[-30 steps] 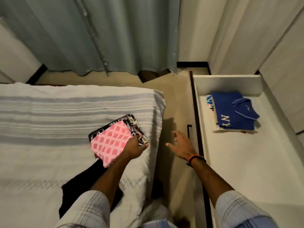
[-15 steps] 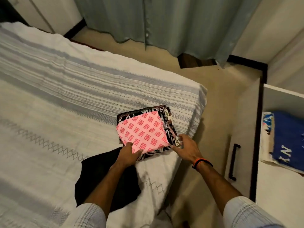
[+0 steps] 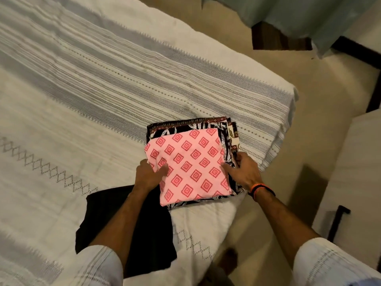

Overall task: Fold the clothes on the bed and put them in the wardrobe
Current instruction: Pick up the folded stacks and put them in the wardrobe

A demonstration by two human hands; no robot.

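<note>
A folded pink cloth with red diamonds (image 3: 190, 162) lies on top of a folded black-and-white patterned cloth (image 3: 185, 126), stacked near the bed's right corner. My left hand (image 3: 149, 174) grips the stack's left edge, thumb on the pink cloth. My right hand (image 3: 243, 171) holds the stack's right edge, thumb on top and fingers at the side layers. A flat black garment (image 3: 148, 230) lies on the bed below the stack, partly under my left forearm.
The bed (image 3: 82, 89) wears a white cover with grey stripes. At the right stands the open white wardrobe drawer (image 3: 350, 172) with a black handle (image 3: 338, 221). Beige floor separates bed and drawer. A grey-green curtain (image 3: 299, 11) hangs at the top right.
My view has swung left from the drawer to the bed. My right hand moved from mid-air over the floor to the stack's right edge. My left hand shifted to the left edge.
</note>
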